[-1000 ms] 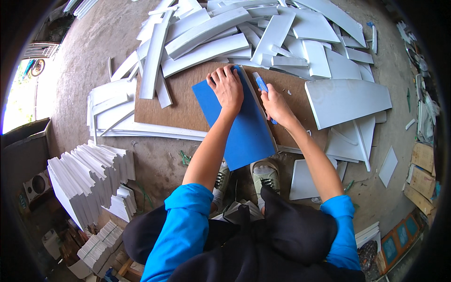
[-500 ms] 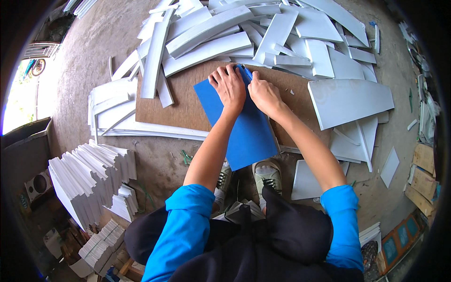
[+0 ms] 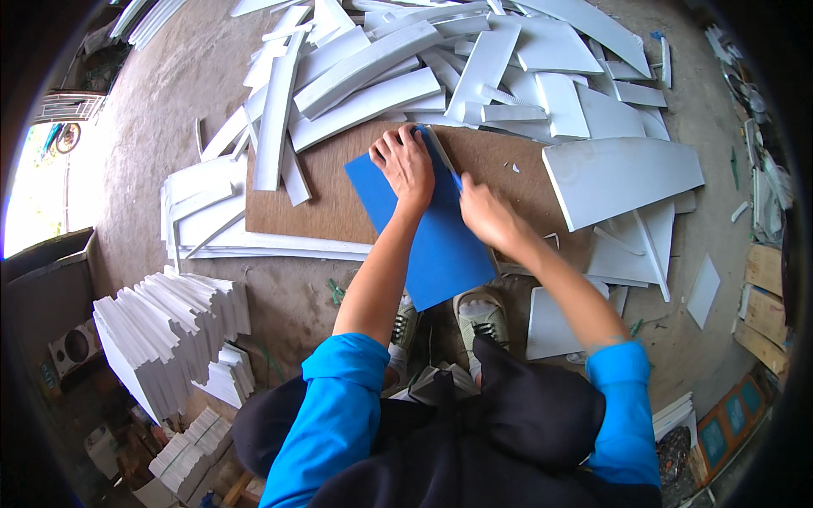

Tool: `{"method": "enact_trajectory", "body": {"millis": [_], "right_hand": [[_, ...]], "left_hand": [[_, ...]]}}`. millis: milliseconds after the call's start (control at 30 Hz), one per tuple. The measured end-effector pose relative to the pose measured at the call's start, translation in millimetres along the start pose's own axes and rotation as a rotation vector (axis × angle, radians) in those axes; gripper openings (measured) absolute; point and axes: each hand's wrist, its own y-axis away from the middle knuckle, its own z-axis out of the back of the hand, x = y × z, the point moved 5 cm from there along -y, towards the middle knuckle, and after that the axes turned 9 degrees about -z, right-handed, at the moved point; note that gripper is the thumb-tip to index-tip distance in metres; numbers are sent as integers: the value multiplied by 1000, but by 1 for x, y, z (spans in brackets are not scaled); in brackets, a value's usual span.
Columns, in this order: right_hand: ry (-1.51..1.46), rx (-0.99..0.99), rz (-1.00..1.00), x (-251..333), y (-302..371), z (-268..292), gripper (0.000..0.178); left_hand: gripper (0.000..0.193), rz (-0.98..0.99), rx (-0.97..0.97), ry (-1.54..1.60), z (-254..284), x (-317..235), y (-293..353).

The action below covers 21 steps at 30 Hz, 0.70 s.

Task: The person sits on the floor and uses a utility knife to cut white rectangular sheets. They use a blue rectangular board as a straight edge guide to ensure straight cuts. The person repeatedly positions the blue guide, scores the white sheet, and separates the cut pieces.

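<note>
A blue sheet [image 3: 445,245] lies slanted over a brown wooden board [image 3: 313,212], its near end reaching toward my shoes. My left hand [image 3: 405,165] presses on its upper part with the fingers bent and spread. My right hand [image 3: 489,212] is closed round a slim blue utility knife [image 3: 457,181] at the sheet's right edge; the blade cannot be made out. A narrow pale strip [image 3: 440,151] shows along that edge, above the knife. Small white scraps [image 3: 515,168] are scattered on the wooden board to the right.
White foam-like offcuts [image 3: 373,102] are heaped beyond the board. One large white panel [image 3: 627,178] overlaps its right end. Stacked white pieces [image 3: 169,339] stand at the left, with a bundled stack [image 3: 190,449] nearer. Cardboard [image 3: 766,305] lies at the far right.
My right hand has drawn the utility knife down along the sheet's right edge, toward me. The left hand stays pressed on the sheet, and the pale strip beside the edge shows more.
</note>
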Motion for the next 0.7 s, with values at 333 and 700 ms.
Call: {"method": "enact_trajectory", "body": {"millis": [333, 700], "right_hand": [[-22, -29, 10, -13, 44, 23, 21], [9, -283, 144, 21, -61, 14, 21]], "left_hand": [[21, 6, 27, -3, 4, -3, -3], [20, 21, 57, 3, -1, -1, -2]]}}
